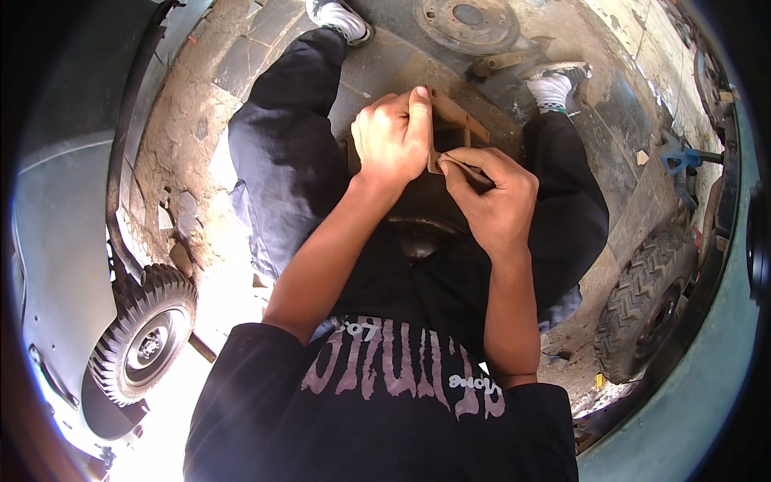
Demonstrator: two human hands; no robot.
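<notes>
Left hand (pixel 392 135) is clamped over the near side of a rusty brown metal bracket (pixel 454 127), thumb pressed along its top edge. Just right of it, the right hand (pixel 491 195) pinches a small brown strip (pixel 459 165) against the bracket's lower corner, fingers closed tight around it.

A small tyred wheel (pixel 144 337) sits lower left, another tyre (pixel 646 305) right, a metal disc (pixel 466 22) up top.

Vehicle repair yard — tyres (pixel 144 341), wheel hub (pixel 468 22)
</notes>
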